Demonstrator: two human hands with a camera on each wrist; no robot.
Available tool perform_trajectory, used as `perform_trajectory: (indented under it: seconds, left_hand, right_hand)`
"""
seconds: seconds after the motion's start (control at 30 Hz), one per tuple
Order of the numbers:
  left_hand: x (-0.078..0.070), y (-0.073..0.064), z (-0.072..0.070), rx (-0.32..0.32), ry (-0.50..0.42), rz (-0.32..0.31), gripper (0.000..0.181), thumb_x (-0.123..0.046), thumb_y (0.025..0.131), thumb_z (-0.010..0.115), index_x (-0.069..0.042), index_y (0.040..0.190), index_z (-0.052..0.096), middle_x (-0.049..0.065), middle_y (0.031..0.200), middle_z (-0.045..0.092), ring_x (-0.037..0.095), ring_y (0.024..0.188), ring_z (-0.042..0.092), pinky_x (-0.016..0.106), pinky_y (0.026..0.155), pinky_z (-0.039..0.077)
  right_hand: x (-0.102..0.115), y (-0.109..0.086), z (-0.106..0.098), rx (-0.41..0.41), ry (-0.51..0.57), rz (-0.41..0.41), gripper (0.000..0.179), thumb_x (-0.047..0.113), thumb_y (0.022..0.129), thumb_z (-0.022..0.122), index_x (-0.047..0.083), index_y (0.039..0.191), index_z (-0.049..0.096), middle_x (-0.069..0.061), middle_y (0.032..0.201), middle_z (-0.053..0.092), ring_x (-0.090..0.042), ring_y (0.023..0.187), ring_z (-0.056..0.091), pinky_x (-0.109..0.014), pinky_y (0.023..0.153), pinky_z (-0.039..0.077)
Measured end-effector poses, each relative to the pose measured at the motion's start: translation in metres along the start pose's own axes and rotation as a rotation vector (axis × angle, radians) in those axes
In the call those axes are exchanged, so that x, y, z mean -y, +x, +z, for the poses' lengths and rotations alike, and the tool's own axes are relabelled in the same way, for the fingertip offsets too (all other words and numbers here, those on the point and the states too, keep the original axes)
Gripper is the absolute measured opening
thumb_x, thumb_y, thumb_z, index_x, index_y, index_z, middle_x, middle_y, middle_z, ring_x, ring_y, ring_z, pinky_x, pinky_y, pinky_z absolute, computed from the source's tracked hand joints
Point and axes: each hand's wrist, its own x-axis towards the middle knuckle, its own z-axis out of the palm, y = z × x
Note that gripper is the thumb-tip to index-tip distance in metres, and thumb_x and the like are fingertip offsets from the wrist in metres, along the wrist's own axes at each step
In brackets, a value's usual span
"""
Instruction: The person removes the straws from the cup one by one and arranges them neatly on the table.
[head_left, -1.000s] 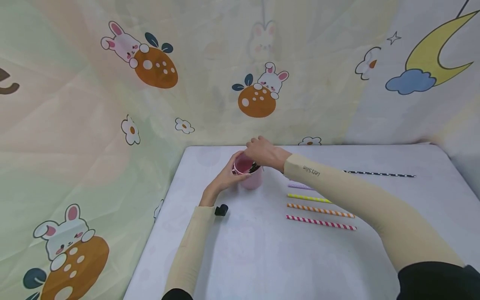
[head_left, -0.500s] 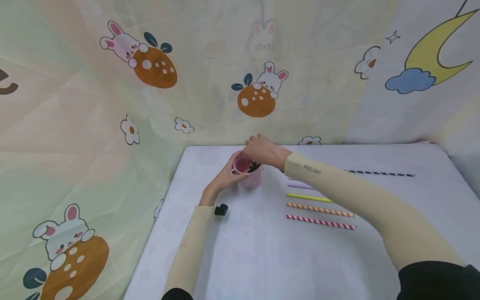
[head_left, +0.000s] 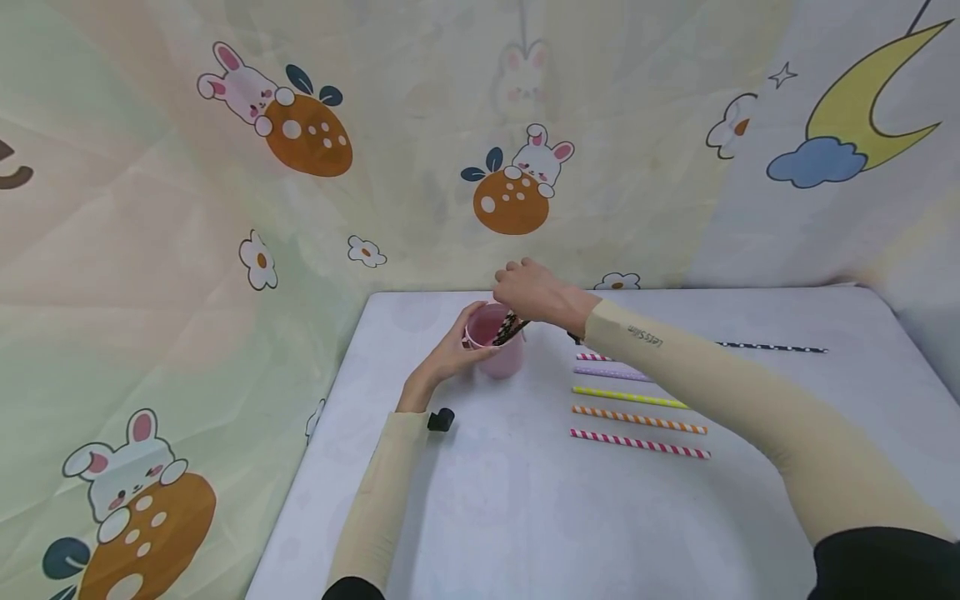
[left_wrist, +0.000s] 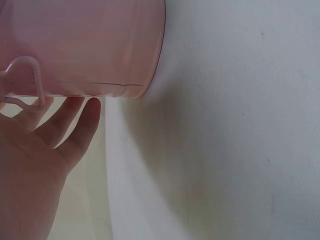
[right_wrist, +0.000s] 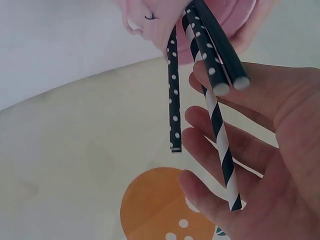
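Note:
My left hand (head_left: 450, 354) grips a pink cup (head_left: 504, 363) at the back of the table; its wire handle and several fingers show in the left wrist view. Above the cup's mouth, my right hand (head_left: 542, 293) is among the paper straws that lean out of it. A black-and-white striped straw (right_wrist: 223, 145) runs between the thumb and index finger, which pinch it, and past the other fingers. Beside it lean a white-dotted black straw (right_wrist: 174, 100), a second dotted straw (right_wrist: 206, 55) and a plainer black straw (right_wrist: 225, 47).
Right of the cup, red-striped (head_left: 640, 444), orange-striped (head_left: 640, 419), yellow (head_left: 630, 397) and purple (head_left: 611, 372) straws lie in a column, partly under the right forearm. A dotted black straw (head_left: 780, 347) lies farther right. The patterned backdrop rises behind the table (head_left: 525, 517).
My right hand has lifted a little and moved right, showing more of the black straws above the cup's mouth. My left hand and the cup stay in place.

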Motion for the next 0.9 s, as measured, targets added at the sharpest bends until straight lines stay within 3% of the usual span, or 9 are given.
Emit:
perform_trajectory:
  seconds: [0.17,0.47,0.9]
  left_hand:
    - [-0.001,0.000,0.000,0.001,0.000,-0.011,0.092,-0.040,0.083,0.082,-0.042,0.154,0.023,-0.002,0.155,0.038,0.022,0.140,0.040,0.051,0.113,0.040]
    - [-0.001,0.000,-0.001,-0.006,0.013,-0.007,0.091,-0.045,0.081,0.082,-0.047,0.152,0.025,-0.006,0.153,0.040,0.021,0.141,0.041,0.052,0.114,0.039]
    - [-0.002,-0.001,0.000,0.009,-0.013,-0.002,0.092,-0.042,0.083,0.082,-0.041,0.154,0.023,-0.001,0.155,0.039,0.021,0.141,0.041,0.051,0.116,0.036]
  right_hand:
    - [-0.006,-0.006,-0.007,-0.012,0.042,0.013,0.018,0.012,0.094,0.069,0.012,0.110,0.075,-0.009,0.104,0.070,-0.029,0.100,0.062,-0.044,0.093,0.052]
    - [-0.014,-0.017,-0.012,-0.001,0.100,0.045,0.019,0.015,0.094,0.070,0.015,0.112,0.076,-0.006,0.103,0.069,-0.027,0.099,0.061,-0.041,0.094,0.051]
    - [-0.027,-0.035,0.002,-0.158,0.262,0.043,0.012,0.016,0.093,0.072,0.016,0.104,0.078,-0.005,0.108,0.069,-0.027,0.106,0.061,-0.045,0.096,0.048]
